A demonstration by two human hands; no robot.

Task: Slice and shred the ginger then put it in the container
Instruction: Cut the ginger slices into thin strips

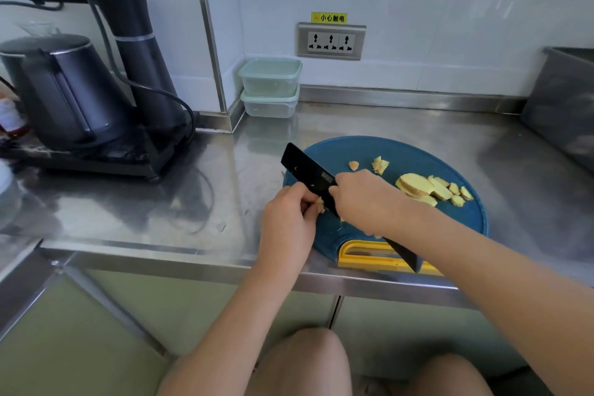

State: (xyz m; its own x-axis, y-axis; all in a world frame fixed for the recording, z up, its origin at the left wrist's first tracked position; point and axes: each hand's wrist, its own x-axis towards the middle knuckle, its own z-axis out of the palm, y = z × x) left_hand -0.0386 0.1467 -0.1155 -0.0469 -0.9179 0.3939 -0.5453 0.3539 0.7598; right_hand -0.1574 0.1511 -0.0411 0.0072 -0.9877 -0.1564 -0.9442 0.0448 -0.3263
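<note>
A brushed stainless-steel counter (128, 209), smeared and reflective, is occupied at its left by a matte black electric kettle (61, 90) on a black base. A round blue plastic cutting board (401, 151) with a yellow handle slot is laid near the front edge. Two translucent rectangular plastic containers with pale green lids (270, 87) are stacked in the back corner, well apart from the board; nothing can be made out inside them. A black flat-bladed knife (308, 172) is gripped in the closed right hand (366, 202). A small pale ginger piece (319, 204) is pinched by the left hand (289, 219) against the blade. Flat yellow ginger slices (430, 188) are heaped on the board's right.
</note>
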